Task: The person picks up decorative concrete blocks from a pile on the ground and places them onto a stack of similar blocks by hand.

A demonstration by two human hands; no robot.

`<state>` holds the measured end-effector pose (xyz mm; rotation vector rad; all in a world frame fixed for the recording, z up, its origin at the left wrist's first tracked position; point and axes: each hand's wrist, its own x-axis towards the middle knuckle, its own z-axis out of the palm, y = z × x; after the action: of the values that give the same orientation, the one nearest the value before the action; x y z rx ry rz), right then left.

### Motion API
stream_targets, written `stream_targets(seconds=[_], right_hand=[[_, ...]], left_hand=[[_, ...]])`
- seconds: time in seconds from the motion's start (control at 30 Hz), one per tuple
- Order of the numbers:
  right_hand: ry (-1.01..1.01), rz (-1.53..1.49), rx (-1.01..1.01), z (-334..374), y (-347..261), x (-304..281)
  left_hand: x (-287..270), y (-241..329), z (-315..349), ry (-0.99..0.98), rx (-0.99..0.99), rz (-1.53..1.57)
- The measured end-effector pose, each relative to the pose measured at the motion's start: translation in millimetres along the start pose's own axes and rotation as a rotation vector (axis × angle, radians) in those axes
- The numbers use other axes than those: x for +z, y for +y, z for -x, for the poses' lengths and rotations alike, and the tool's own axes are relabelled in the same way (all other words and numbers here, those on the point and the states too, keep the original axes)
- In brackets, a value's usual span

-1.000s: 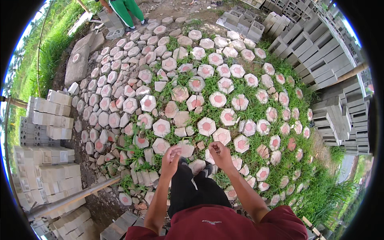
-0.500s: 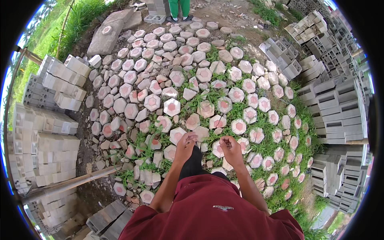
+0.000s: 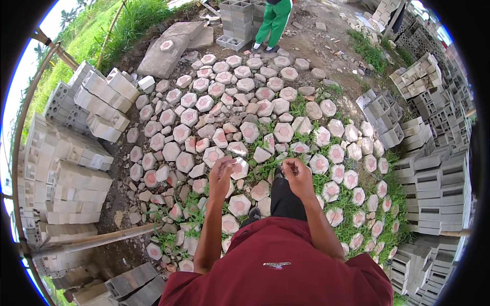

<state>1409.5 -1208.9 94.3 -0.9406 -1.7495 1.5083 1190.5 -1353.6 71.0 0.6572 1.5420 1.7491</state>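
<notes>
My left hand (image 3: 221, 174) is held out in front of me over the paving blocks, its fingers loosely bent and apart, with nothing visible in it. At about the same height, my right hand (image 3: 298, 176) also has half-curled fingers and no object showing between them. Below both hands lie many hexagonal concrete pavers (image 3: 239, 205) with reddish centres, laid out in loose rows. One pale paver (image 3: 239, 168) shows just beside my left fingertips, though neither hand appears to touch it. My dark-trousered leg (image 3: 287, 199) is stepping forward between the hands.
Stacked concrete blocks stand on the left (image 3: 76, 188) and right (image 3: 439, 188). A bamboo pole (image 3: 102, 238) juts in at left. Ahead, a person in green trousers (image 3: 274, 23) stands by a block stack (image 3: 237, 23). A slab (image 3: 163, 56) lies far left; rubble and grass fill gaps between pavers.
I have moved forward over the pavers, and the view has tilted up, showing more of the person ahead. My hands have drifted slightly apart; my right leg has come forward.
</notes>
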Motion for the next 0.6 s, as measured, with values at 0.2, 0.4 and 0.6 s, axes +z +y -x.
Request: stream_targets(seconds=[0.2,0.4,0.6], right_hand=[[-0.077,0.039,-0.010,-133,17,-4],[-0.179,0.077,-0.050,-261,-15,-14],[-0.268,0.073,-0.025,-377,-22,-17]], left_hand=[[39,3,-94,0.049,0.005,0.061],[77,17,-213,0.092,-0.007,-0.082],[90,51,-309,0.142,0.061,-0.069]])
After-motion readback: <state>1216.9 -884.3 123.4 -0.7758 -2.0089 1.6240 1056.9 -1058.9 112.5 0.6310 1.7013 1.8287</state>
